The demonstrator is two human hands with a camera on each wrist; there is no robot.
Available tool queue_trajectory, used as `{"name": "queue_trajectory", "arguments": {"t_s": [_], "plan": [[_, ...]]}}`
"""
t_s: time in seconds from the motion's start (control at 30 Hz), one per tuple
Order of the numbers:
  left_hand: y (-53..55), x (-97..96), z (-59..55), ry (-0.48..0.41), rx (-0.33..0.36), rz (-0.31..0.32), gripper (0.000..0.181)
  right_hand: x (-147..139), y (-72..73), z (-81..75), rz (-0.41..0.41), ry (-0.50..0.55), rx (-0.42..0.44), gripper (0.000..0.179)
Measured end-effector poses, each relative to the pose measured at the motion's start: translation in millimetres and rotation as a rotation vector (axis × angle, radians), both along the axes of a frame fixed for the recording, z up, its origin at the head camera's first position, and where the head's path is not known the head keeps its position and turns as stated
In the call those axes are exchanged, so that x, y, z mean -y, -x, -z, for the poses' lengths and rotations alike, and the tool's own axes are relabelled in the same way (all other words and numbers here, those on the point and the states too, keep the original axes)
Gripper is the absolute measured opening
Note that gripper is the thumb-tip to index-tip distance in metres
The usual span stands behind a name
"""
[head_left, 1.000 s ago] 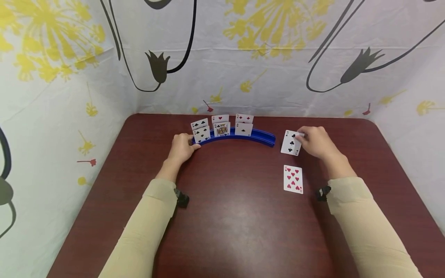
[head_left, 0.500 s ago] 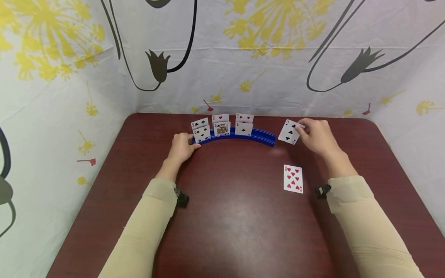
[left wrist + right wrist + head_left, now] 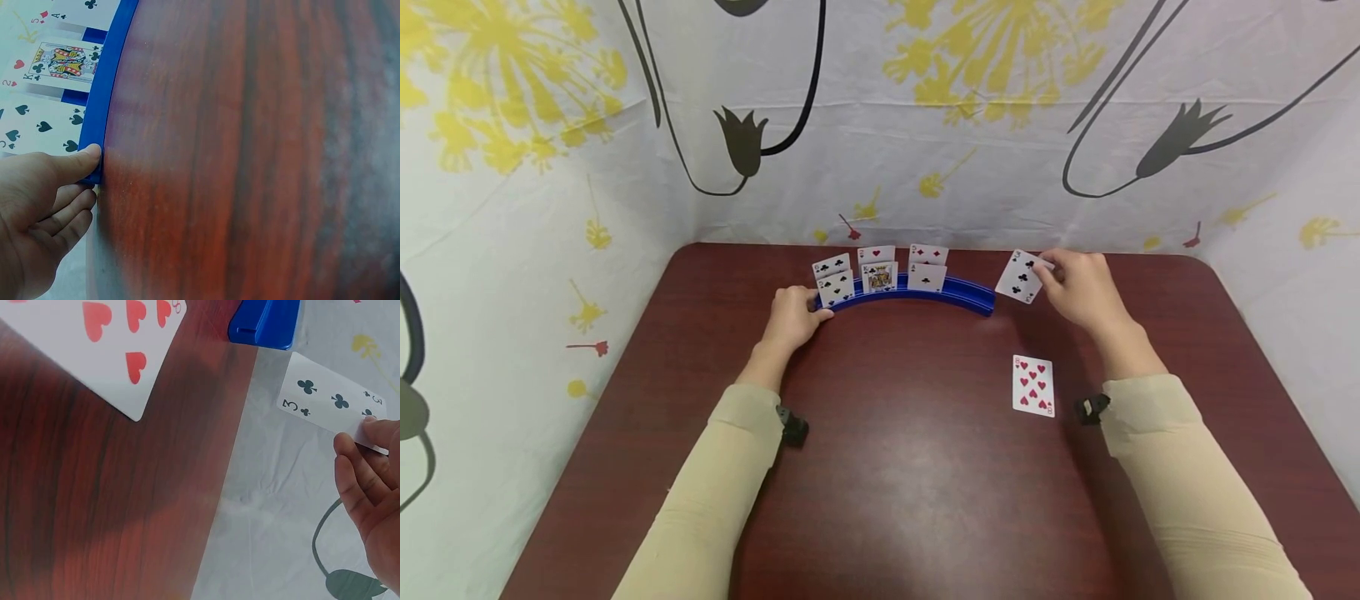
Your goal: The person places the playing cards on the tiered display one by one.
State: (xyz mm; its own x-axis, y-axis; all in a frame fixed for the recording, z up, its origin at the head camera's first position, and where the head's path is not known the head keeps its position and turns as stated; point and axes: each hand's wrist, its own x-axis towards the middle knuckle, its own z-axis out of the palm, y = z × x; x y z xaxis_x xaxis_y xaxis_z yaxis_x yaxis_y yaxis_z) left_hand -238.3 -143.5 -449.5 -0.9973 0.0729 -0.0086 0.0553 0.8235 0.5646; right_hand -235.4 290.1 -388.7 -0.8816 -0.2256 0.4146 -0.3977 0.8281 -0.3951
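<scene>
A curved blue card holder [image 3: 966,296] stands near the far edge of the table, with several playing cards upright in two rows. My left hand [image 3: 792,318] grips its left end, thumb on the front rim in the left wrist view. The king of clubs [image 3: 62,62] and the ace of clubs [image 3: 927,278] are in the front row, beside a spade card [image 3: 44,125]. My right hand [image 3: 1081,287] pinches the three of clubs [image 3: 331,397] by its upper right corner. That card is raised and tilted just beyond the holder's right end.
The eight of hearts [image 3: 1033,386] lies face up on the brown table [image 3: 925,467], nearer than the right hand. A white patterned cloth [image 3: 880,167] hangs behind the table's far edge and along both sides.
My right hand has lifted the three of clubs from above the table, moving it away from me and slightly left, and tilting it. The left hand and the holder have stayed put.
</scene>
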Motion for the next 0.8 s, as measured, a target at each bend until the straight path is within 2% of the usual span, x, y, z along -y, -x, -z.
{"name": "queue_trajectory", "arguments": {"t_s": [0.4,0.63,0.8], "plan": [[-0.4,0.8,0.3,-0.003,0.017,-0.017,0.054,18,3.6,-4.0,-0.026,0.023,0.009,0.019],[-1.0,-0.3,-0.7,0.004,0.022,-0.016,0.054,27,7.1,-3.4,-0.020,0.020,0.047,0.022],[-0.6,-0.2,-1.6,0.010,0.026,-0.010,0.054,33,11.2,-3.4,-0.026,0.013,0.035,0.021]]}}
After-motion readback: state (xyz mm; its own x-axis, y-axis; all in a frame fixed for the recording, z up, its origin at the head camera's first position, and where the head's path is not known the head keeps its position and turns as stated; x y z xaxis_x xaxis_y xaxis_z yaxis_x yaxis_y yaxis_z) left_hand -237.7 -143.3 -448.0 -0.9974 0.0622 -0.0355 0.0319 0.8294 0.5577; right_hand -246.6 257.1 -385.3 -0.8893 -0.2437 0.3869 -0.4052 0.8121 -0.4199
